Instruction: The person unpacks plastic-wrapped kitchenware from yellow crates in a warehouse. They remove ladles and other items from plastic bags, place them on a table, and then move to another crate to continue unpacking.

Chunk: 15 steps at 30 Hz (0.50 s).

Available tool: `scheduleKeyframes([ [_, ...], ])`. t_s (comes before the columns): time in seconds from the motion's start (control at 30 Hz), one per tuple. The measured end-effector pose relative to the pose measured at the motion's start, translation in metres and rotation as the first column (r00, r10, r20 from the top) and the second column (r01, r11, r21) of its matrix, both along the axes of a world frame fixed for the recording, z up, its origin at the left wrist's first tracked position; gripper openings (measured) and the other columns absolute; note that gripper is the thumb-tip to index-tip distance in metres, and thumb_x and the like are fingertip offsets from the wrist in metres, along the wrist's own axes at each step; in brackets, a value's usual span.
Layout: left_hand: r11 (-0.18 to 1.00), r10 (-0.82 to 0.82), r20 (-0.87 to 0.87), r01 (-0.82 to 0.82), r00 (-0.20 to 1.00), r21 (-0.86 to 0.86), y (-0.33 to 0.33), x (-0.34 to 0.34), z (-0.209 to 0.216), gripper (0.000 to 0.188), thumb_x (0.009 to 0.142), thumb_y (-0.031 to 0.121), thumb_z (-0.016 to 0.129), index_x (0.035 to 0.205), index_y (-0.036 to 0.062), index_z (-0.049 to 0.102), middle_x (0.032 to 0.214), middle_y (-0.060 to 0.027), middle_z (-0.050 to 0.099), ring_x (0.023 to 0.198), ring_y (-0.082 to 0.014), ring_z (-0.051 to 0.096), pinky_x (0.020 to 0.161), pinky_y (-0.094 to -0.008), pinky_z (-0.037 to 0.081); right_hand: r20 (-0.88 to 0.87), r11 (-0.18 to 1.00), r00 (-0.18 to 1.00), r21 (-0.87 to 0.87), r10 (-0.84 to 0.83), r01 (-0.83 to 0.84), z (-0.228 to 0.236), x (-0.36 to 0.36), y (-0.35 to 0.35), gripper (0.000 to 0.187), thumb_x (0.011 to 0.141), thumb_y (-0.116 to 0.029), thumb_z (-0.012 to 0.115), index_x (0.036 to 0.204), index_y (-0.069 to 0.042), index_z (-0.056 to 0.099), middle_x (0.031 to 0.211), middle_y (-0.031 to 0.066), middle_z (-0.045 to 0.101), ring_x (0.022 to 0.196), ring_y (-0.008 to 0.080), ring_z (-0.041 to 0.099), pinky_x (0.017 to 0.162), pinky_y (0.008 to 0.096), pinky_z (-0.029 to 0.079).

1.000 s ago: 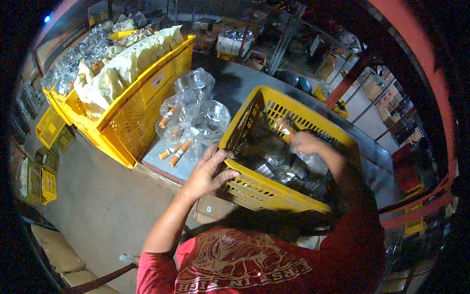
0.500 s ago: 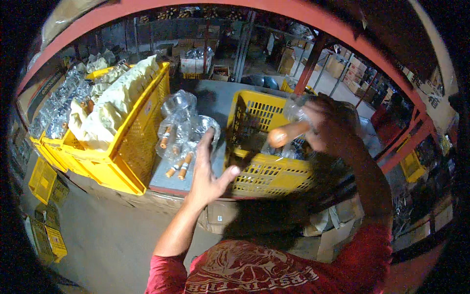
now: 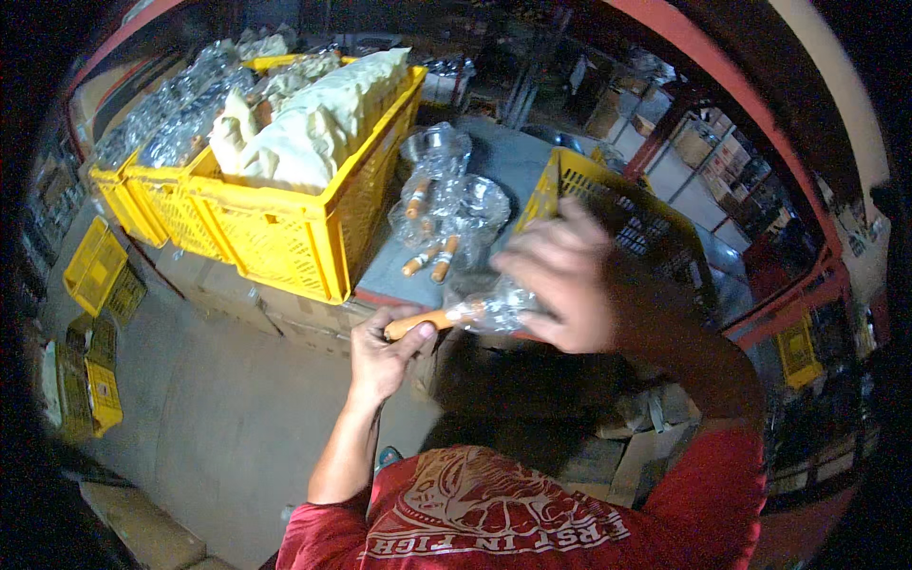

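My left hand (image 3: pixel 378 361) is closed around the orange-brown wooden handle of an item wrapped in clear plastic (image 3: pixel 415 325). The handle points left, and its wrapped end lies to the right, below my right hand (image 3: pixel 570 280). That hand is blurred by motion; its fingers curve over the plastic, and whether they grip it I cannot tell. What the plastic covers is hard to make out. On the grey tabletop (image 3: pixel 380 277), just beyond my hands, lie several similar plastic-wrapped items with wooden handles (image 3: pixel 445 255).
A large yellow crate (image 3: pixel 275 249) at left holds pale wrapped goods (image 3: pixel 318 133) and clear-plastic bundles (image 3: pixel 180 119). Another yellow crate (image 3: pixel 584 176) stands right of the table items, partly behind my right hand. More yellow crates (image 3: pixel 95 266) sit at floor level on the far left.
My right hand has brought the wooden-handled item down and left from over the right crate. My left hand has gone from open to closed on its handle. The view has shifted.
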<state>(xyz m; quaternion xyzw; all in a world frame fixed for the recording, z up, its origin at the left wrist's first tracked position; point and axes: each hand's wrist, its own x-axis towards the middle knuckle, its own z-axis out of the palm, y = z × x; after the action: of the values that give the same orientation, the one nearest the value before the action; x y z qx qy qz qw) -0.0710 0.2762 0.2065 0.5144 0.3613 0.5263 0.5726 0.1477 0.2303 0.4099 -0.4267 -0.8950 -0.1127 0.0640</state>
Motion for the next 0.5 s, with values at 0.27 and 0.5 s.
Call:
scheduleKeyframes([
  [0.27, 0.775, 0.000, 0.679, 0.429, 0.734, -0.464, -0.040, -0.034, -0.085, 0.021, 0.091, 0.022, 0.067, 0.100, 0.0035, 0.061, 0.083, -0.0109, 0.066, 0.056, -0.0055, 0.052, 0.047, -0.0204, 0.049, -0.077, 0.702, 0.734, 0.239, -0.675, 0.671, -0.020, 0.084, -0.034, 0.061, 0.089, -0.033, 0.062, 0.137, 0.001, 0.045, 0.138, 0.0181, 0.049, 0.129, 0.0294, 0.045, 0.112, 0.0413, 0.030],
  [0.5, 0.597, -0.005, 0.864, 0.694, 0.503, -0.401, -0.067, 0.017, -0.084, 0.019, 0.095, 0.026, 0.063, 0.103, 0.0094, 0.059, 0.087, -0.0059, 0.065, 0.058, -0.0043, 0.044, 0.053, -0.0207, 0.037, -0.897, 0.921, -0.308, -0.369, -0.316, 0.128, -0.175, 0.018, -0.003, 0.052, 0.088, -0.017, 0.066, 0.134, 0.000, 0.045, 0.122, 0.0116, 0.058, 0.106, 0.0224, 0.059, 0.093, 0.0365, 0.048],
])
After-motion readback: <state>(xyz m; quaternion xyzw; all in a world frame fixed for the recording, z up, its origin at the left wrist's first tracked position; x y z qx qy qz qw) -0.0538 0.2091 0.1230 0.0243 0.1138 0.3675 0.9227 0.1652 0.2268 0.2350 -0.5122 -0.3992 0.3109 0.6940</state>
